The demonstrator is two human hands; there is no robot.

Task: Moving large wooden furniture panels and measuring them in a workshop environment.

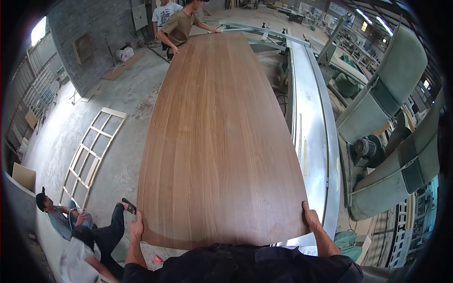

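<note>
On the long metal bed of a workshop machine (315, 141) lies a big brown veneered wood panel (222, 141), its grain running lengthwise away from the camera and its near end reaching almost to the person's chest. The left hand (136, 225) is wrapped around the panel's near left corner, thumb on the top face and the other fingers out of sight beneath the edge. The right hand (311, 218) clasps the near right corner in the same way, fingers closed over the rim where the panel overlaps the machine's steel rail. Both hands are closed on the panel, though how firmly they grip cannot be told from above. At the far end, a co-worker in an olive shirt (181, 26) leans over with one hand resting on the far edge of the panel; a second person in a white shirt (165, 12) stands just behind. Left of the panel, on the concrete floor (127, 94), lies a pale wooden lattice frame (92, 151). Near the lower left, two people (71, 226) sit or crouch on the floor, seemingly busy with something small. Large grey-green dust ducts (391, 94) and a motor (365, 148) stand to the right of the machine.
</note>
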